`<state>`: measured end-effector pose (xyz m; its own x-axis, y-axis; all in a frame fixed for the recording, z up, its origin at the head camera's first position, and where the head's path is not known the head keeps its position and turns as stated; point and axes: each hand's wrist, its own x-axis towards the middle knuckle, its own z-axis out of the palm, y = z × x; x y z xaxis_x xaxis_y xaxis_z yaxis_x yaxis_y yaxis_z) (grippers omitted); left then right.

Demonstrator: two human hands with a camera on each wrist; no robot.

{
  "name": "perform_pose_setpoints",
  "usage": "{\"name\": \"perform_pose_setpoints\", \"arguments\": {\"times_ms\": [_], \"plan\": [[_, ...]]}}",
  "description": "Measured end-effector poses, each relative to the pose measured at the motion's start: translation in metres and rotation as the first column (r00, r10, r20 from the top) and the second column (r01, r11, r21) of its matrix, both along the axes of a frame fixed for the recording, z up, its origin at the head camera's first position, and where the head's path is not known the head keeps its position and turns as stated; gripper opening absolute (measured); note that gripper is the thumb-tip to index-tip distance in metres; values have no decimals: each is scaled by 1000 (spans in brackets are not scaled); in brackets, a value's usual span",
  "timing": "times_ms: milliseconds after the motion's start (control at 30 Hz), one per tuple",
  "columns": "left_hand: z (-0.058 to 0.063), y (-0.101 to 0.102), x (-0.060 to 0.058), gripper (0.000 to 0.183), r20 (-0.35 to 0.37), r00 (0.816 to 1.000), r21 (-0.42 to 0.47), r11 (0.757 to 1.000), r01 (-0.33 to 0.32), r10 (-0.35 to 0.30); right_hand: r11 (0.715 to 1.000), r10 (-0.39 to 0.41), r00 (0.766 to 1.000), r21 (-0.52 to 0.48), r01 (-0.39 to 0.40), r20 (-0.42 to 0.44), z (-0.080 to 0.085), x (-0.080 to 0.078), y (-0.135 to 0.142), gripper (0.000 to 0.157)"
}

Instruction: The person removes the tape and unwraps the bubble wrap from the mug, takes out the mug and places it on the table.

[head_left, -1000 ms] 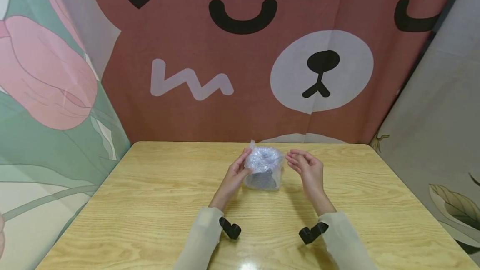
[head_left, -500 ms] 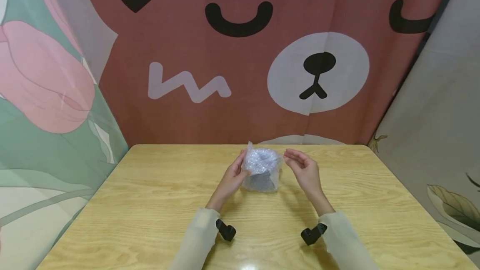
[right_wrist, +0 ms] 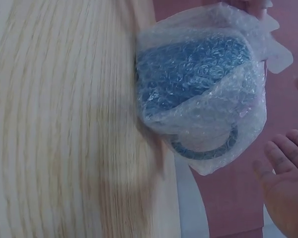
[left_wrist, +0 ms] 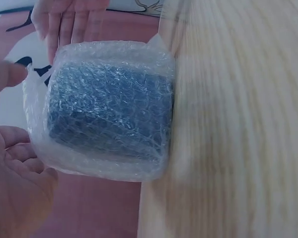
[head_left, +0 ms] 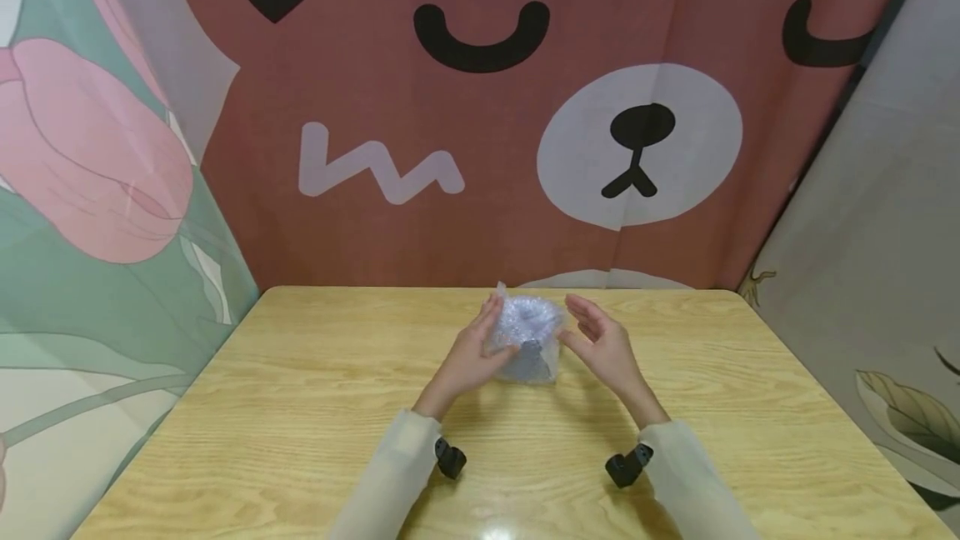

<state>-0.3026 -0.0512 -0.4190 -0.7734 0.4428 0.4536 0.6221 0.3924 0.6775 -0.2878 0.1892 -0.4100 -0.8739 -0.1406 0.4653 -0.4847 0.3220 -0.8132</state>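
Observation:
A dark blue mug [right_wrist: 188, 69] stands on the table inside clear bubble wrap [head_left: 528, 319]; its looped handle shows through the wrap in the right wrist view. At the wrap's left side is my left hand [head_left: 468, 352], fingers fairly straight along it and thumb across the front in the head view. My right hand [head_left: 607, 348] is at the wrap's right side with thumb and fingers spread apart. In the left wrist view the left hand [left_wrist: 20, 183] sits beside the wrap's loose edge. Whether the right fingertips touch the wrap is hard to tell.
The wooden table [head_left: 315, 407] runs back to a curtain [head_left: 375, 240] printed with a bear. More printed curtains hang at the left and right. A black wrist camera is strapped at each beige cuff.
My left thumb has shifted right across the front of the wrap. The right thumb and fingers, closer together before, are now spread. The wrapped mug stays in nearly the same spot.

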Motion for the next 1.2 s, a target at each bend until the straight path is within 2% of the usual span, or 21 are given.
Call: {"name": "perform_pose_setpoints", "arguments": {"times_ms": [133,233,533,800,1033,1200], "plan": [[4,1,2,80,-14,1000,-45,999,-12,12,995,17,1000,96,-15,-19,-3,-2,0,65],[6,2,3,78,-24,1000,-35,999,-20,19,991,22,1000,133,-19,-22,-6,-3,0,68],[8,3,6,70,-18,999,27,999,-29,30,988,11,1000,152,-10,-3,-14,-9,-2,74],[6,5,7,66,-23,1000,42,999,-21,22,982,-6,1000,190,6,2,-16,-10,-4,78],[6,3,8,66,-13,1000,32,999,-23,23,948,-56,998,313,56,-10,-13,-8,-9,84],[7,2,8,65,-13,1000,29,999,-23,24,939,-70,997,335,76,-27,-12,-9,-11,84]]}}
